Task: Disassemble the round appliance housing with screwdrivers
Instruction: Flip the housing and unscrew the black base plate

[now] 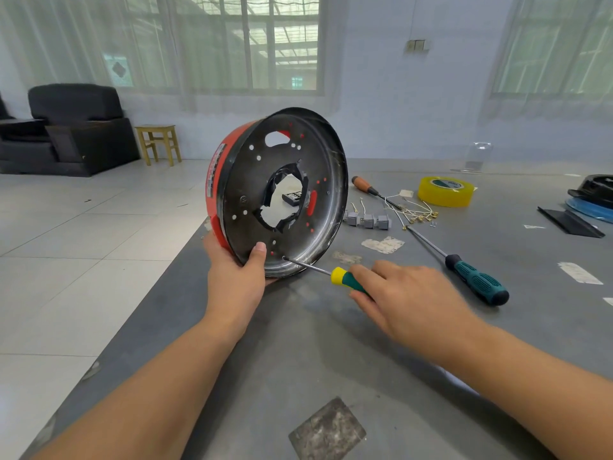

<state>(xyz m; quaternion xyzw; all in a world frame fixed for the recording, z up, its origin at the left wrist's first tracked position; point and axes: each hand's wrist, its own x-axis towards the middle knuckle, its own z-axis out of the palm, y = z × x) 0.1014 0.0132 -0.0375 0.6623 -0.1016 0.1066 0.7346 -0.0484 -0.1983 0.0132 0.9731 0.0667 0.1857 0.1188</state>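
The round housing [252,180], red outside and black inside with a torn hole in its middle, stands on its edge on the grey table [331,343]. My left hand [237,277] grips its lower rim, thumb pressed on the inner face. My right hand [401,297] holds a screwdriver [343,278] with a green and yellow handle. Its shaft tip touches a spot near the lower inner rim of the housing.
A long green-handled screwdriver [474,278] and an orange-handled one [365,185] lie to the right. Near them are small grey parts with wires [368,220], loose terminals and a yellow tape roll [444,190]. Black and blue items sit at the far right edge [590,200]. The table's left edge drops to tiled floor.
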